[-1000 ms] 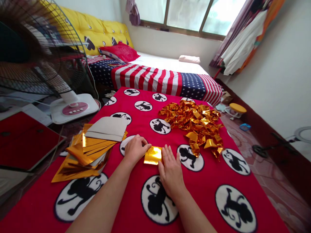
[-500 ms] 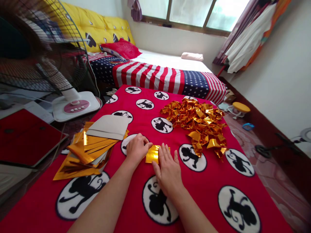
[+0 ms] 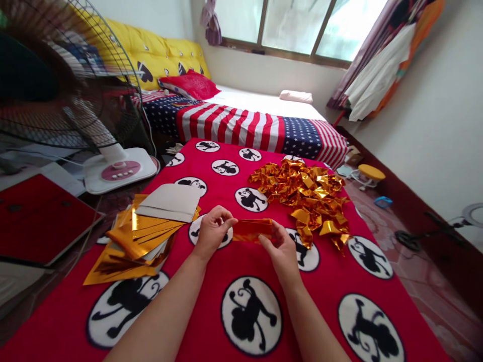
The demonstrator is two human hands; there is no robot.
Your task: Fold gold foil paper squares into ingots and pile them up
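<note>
A folded strip of gold foil paper (image 3: 251, 230) is stretched between my two hands just above the red cloth. My left hand (image 3: 214, 229) pinches its left end between thumb and fingertips. At the other end, my right hand (image 3: 281, 246) grips the strip with the thumb in front and the fingers behind. To the left lies a fanned stack of flat gold foil sheets (image 3: 151, 229), with a grey card (image 3: 169, 201) on top. A heap of folded gold foil pieces (image 3: 305, 188) spreads over the cloth at the right.
The red cloth (image 3: 181, 322) with black monkey figures covers the table. A running fan (image 3: 116, 171) stands at the left beside a red panel (image 3: 41, 218). Behind the table is a bed with a flag-patterned cover (image 3: 234, 123). A yellow stool (image 3: 372, 172) stands on the floor at right.
The foil paper, previously flat under my right hand, is now raised and tilted. My right hand has turned from lying flat to gripping its right end; the left hand still pinches the other end.
</note>
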